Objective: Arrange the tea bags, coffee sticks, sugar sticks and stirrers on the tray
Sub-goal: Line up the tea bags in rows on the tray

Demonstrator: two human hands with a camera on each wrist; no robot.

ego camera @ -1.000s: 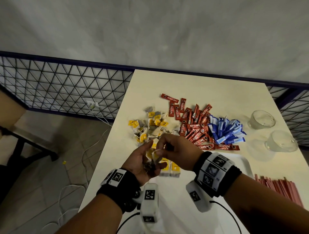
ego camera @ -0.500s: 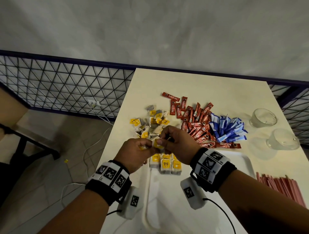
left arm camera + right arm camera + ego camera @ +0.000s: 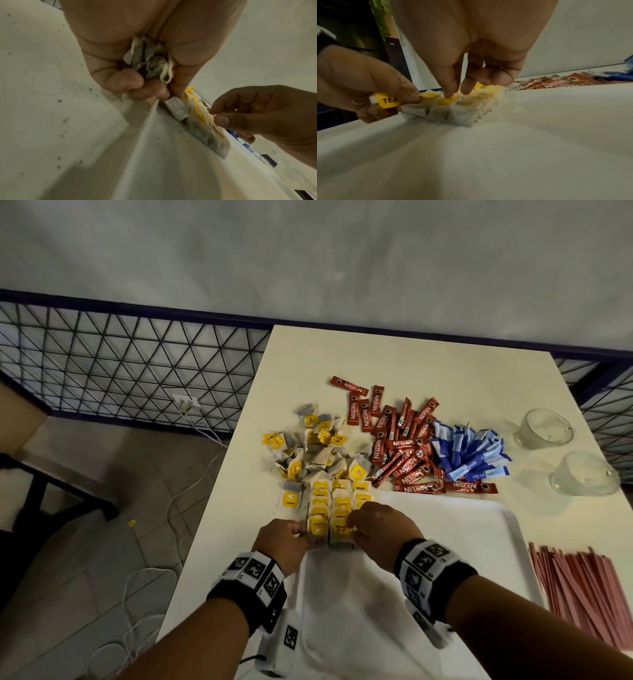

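Both hands dropped to tray's (image 3: 445, 508) far-left corner; left fingers (image 3: 412, 94) clamp spare bags (image 3: 150, 63), right fingers (image 3: 448, 93) apart, pressing newest bag (image 3: 436, 109) into rows.

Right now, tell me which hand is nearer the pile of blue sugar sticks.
Right. The right hand sits at the tea bag rows, below and left of the blue sugar sticks; the left hand is farther left, beyond those rows.
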